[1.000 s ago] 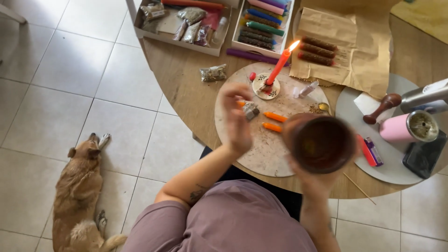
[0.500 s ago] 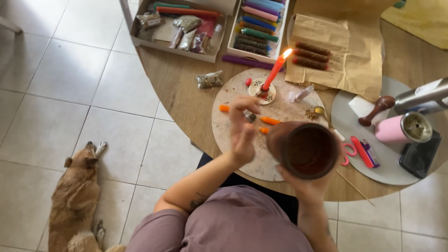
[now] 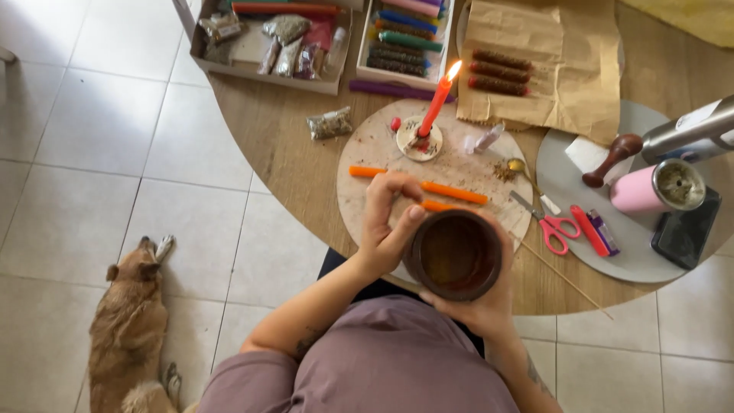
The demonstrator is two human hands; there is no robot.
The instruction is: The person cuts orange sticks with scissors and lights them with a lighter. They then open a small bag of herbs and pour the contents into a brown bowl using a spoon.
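A dark brown bowl (image 3: 456, 254) is held over the near edge of a round board (image 3: 382, 145), which lies on a round wooden table (image 3: 290, 145). The bowl is cupped from below and from the far side by the right hand (image 3: 489, 302), whose fingers are curled about its wall. The left hand (image 3: 388, 218) is set against the bowl's left rim, the thumb pressed to the rim and the fingers bent loosely over the board; whether anything is pinched in them cannot be told.

On the board, just beyond the left hand, orange candles (image 3: 453, 192) are laid flat. Farther back on the board a lit red candle (image 3: 437, 101) is leaned in a small holder (image 3: 417, 141). A spoon (image 3: 518, 167) is seen at the board's right edge, and red-handled scissors (image 3: 552, 222) just right of it. Right of the board a grey tray (image 3: 566, 164) is seen, with a pink cup (image 3: 654, 186) on it. Behind the board, boxes of candles (image 3: 405, 38) and brown paper (image 3: 550, 76) are laid out. A packet of herbs (image 3: 330, 122) is seen left of the board. On the tiled floor, well left of the board, a tan dog (image 3: 130, 321) is stretched out.
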